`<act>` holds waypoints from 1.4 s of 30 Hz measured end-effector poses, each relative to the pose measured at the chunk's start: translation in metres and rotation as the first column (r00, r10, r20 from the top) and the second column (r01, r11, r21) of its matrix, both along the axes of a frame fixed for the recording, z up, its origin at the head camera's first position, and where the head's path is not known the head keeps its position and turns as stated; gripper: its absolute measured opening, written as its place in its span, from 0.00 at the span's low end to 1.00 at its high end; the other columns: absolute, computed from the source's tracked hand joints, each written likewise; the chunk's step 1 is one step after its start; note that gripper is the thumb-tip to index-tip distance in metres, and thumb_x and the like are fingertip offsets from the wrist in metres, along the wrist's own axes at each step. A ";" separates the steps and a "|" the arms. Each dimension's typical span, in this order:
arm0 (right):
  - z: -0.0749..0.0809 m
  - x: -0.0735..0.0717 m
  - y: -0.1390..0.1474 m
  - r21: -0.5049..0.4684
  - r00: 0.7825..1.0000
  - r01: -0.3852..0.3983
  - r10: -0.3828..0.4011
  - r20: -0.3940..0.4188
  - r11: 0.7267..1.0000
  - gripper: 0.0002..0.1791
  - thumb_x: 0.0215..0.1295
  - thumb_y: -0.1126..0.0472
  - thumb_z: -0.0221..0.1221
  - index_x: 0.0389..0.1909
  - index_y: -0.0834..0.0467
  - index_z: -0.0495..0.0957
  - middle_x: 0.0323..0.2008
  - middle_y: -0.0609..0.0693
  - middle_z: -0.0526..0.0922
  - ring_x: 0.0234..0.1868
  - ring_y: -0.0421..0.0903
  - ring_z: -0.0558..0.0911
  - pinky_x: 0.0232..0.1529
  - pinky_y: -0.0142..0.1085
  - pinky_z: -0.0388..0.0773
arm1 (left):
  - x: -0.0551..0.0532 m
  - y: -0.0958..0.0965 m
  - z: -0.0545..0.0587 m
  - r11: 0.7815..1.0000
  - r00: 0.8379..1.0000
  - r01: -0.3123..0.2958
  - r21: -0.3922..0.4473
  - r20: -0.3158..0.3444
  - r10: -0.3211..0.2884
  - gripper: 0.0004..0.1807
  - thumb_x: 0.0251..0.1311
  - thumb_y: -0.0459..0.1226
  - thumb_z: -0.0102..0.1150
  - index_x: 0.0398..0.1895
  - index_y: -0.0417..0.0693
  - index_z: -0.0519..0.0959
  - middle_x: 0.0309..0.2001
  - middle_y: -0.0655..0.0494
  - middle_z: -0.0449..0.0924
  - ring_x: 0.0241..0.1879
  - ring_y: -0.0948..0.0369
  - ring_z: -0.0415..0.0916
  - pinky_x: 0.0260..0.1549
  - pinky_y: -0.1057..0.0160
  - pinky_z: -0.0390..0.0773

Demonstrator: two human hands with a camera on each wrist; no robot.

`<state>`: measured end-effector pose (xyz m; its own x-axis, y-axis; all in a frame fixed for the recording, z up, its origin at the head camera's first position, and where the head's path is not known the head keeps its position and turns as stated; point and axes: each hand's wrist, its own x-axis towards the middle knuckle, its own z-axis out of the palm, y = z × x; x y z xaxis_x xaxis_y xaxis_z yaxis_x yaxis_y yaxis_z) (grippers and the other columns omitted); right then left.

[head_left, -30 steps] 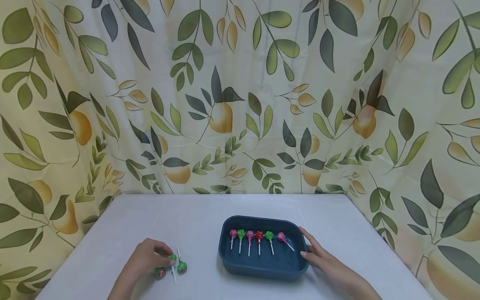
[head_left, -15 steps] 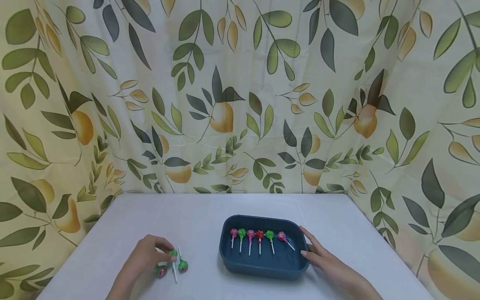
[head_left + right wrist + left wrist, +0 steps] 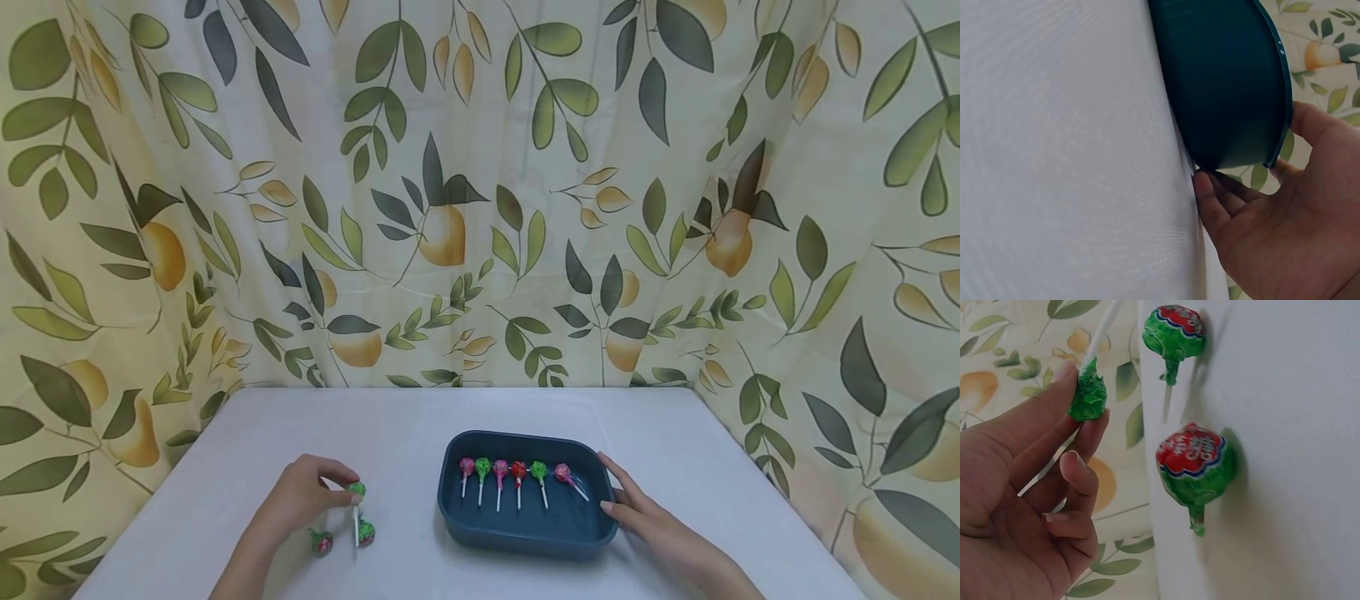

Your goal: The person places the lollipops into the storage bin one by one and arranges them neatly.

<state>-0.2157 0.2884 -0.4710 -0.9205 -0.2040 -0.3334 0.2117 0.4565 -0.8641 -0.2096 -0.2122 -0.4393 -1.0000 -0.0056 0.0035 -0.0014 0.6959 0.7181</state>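
Between thumb and index finger, my left hand [image 3: 307, 493] pinches a green-wrapped lollipop [image 3: 1089, 395] by its head. Its white stick points down in the head view. Two more lollipops lie on the table below that hand, one [image 3: 322, 543] to the left and one [image 3: 366, 533] to the right, with green and red wrappers. A dark blue rectangular box [image 3: 525, 540] stands to the right, holding a row of lollipops in pink, green and red [image 3: 518, 470]. My right hand [image 3: 643, 515] holds its right end, the thumb at the rim and the other fingers around the end wall.
The table [image 3: 405, 417] is covered in white cloth. A curtain [image 3: 480, 208] printed with leaves and fruit hangs behind it and along both sides. Inside the box, the rightmost pink lollipop [image 3: 562, 472] lies slanted, a little apart from the others.
My left hand has lifted its lollipop up and slightly right, away from the two on the table. My right hand and the box have stayed in place.
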 end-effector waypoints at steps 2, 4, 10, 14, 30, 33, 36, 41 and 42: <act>0.000 0.000 0.000 -0.003 1.000 -0.004 0.004 -0.001 1.000 0.44 0.75 0.36 0.55 0.83 0.34 0.44 0.78 0.73 0.46 0.76 0.75 0.48 0.65 0.73 0.54 | -0.001 0.002 0.003 1.000 1.000 0.006 0.001 -0.009 -0.006 0.11 0.48 0.37 0.82 0.35 0.52 0.90 0.36 0.60 0.86 0.34 0.56 0.73 0.33 0.56 0.73; 0.001 0.000 0.000 -0.004 1.000 -0.007 0.006 -0.007 1.000 0.44 0.75 0.37 0.55 0.83 0.34 0.44 0.78 0.73 0.46 0.76 0.75 0.48 0.65 0.73 0.54 | -0.002 0.005 0.005 1.000 1.000 0.016 0.006 -0.020 -0.016 0.11 0.48 0.37 0.82 0.35 0.53 0.90 0.36 0.61 0.86 0.34 0.57 0.73 0.33 0.56 0.73; 0.003 0.000 -0.001 0.002 1.000 0.002 -0.002 -0.018 1.000 0.43 0.75 0.38 0.55 0.83 0.36 0.44 0.78 0.73 0.47 0.76 0.75 0.49 0.65 0.73 0.55 | -0.010 0.016 0.014 0.998 0.997 0.067 0.016 -0.049 -0.066 0.10 0.49 0.37 0.81 0.36 0.53 0.90 0.36 0.62 0.86 0.35 0.57 0.74 0.33 0.55 0.73; 0.004 0.000 -0.003 0.024 1.000 0.006 -0.005 -0.018 1.000 0.44 0.75 0.37 0.55 0.84 0.36 0.44 0.78 0.74 0.47 0.75 0.75 0.50 0.64 0.73 0.57 | -0.013 0.023 0.020 0.997 0.996 0.075 0.015 -0.053 -0.074 0.10 0.50 0.36 0.81 0.36 0.53 0.90 0.36 0.62 0.86 0.35 0.57 0.74 0.33 0.56 0.75; 0.002 -0.001 -0.003 0.009 1.000 0.006 -0.006 -0.013 1.000 0.44 0.75 0.37 0.55 0.83 0.37 0.45 0.78 0.74 0.47 0.75 0.75 0.50 0.65 0.72 0.57 | -0.020 0.047 0.036 0.995 0.994 0.101 0.025 -0.043 -0.100 0.10 0.51 0.37 0.81 0.37 0.55 0.91 0.36 0.63 0.85 0.36 0.57 0.74 0.34 0.55 0.74; 0.001 -0.001 -0.001 0.006 1.000 0.004 -0.003 -0.011 1.000 0.44 0.75 0.37 0.55 0.83 0.36 0.44 0.78 0.74 0.47 0.75 0.76 0.50 0.65 0.72 0.57 | -0.021 0.052 0.039 0.993 0.992 0.116 0.028 -0.051 -0.115 0.09 0.52 0.38 0.80 0.37 0.56 0.91 0.36 0.63 0.85 0.36 0.57 0.74 0.34 0.55 0.75; 0.001 0.000 0.000 -0.002 1.000 -0.001 0.001 -0.010 1.000 0.44 0.75 0.37 0.55 0.83 0.36 0.44 0.78 0.73 0.46 0.76 0.76 0.49 0.65 0.72 0.56 | -0.023 0.057 0.043 0.991 0.989 0.132 0.030 -0.065 -0.130 0.09 0.52 0.38 0.80 0.37 0.55 0.91 0.35 0.63 0.85 0.36 0.57 0.75 0.33 0.56 0.76; 0.000 0.000 0.001 -0.009 1.000 -0.006 0.005 -0.014 1.000 0.44 0.75 0.37 0.56 0.83 0.36 0.43 0.79 0.73 0.45 0.76 0.76 0.47 0.65 0.73 0.54 | -0.026 0.066 0.047 0.989 0.987 0.146 0.021 -0.069 -0.144 0.10 0.52 0.38 0.81 0.37 0.55 0.91 0.35 0.63 0.85 0.36 0.57 0.75 0.33 0.57 0.76; 0.000 0.000 0.000 -0.008 1.000 -0.005 0.005 -0.015 1.000 0.44 0.75 0.37 0.56 0.83 0.36 0.43 0.78 0.73 0.45 0.76 0.76 0.48 0.65 0.73 0.54 | -0.026 0.068 0.048 0.989 0.987 0.150 0.019 -0.070 -0.148 0.10 0.52 0.38 0.81 0.37 0.55 0.91 0.35 0.63 0.85 0.36 0.57 0.75 0.33 0.57 0.77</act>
